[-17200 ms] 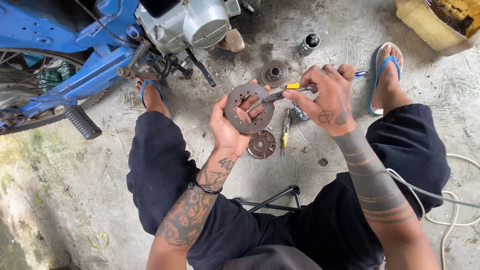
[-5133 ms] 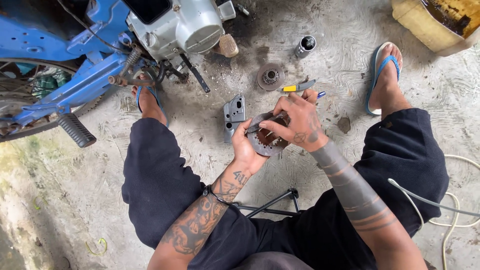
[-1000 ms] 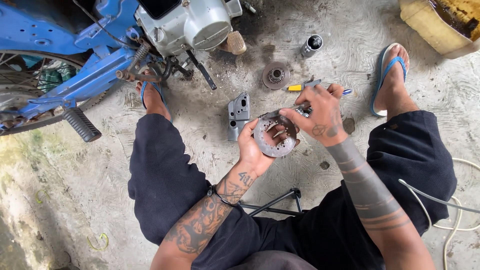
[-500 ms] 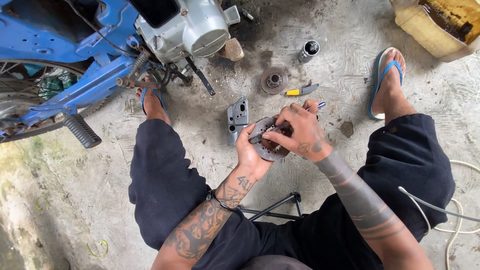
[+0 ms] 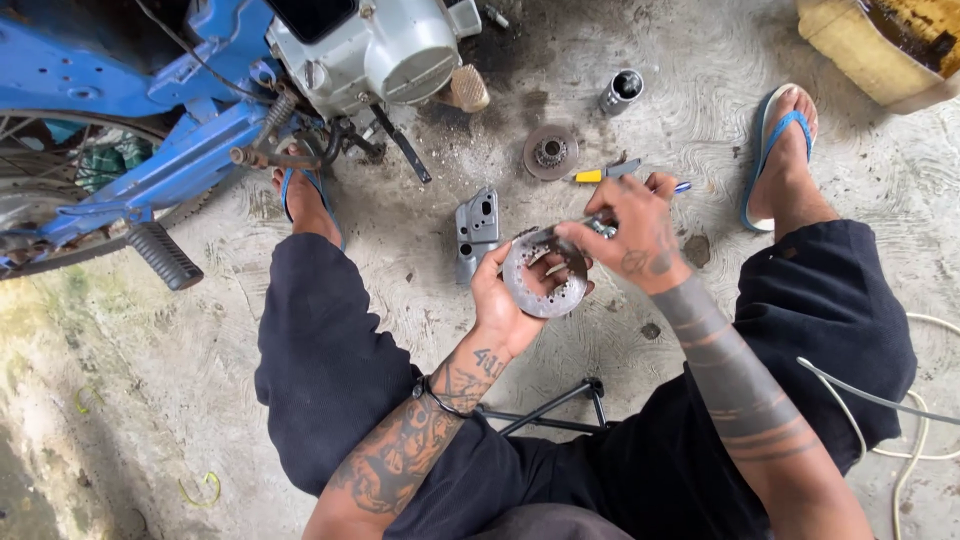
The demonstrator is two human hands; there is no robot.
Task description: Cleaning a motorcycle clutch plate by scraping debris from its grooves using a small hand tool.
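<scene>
Steel clutch plate (image 5: 543,277) sits gripped in the left hand (image 5: 510,300); the right hand (image 5: 635,235) pinches a screwdriver (image 5: 560,232) against it.

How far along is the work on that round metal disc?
Done: parts are off the blue motorbike; gear hub and grey cover plate lie on the floor. In hand: left hand holds the disc, right hand works it with a small tool. Left: refitting.

motorcycle (image 5: 150,120): cut by top-left edge | yellow tub (image 5: 880,40): cut by top-right corner
</scene>
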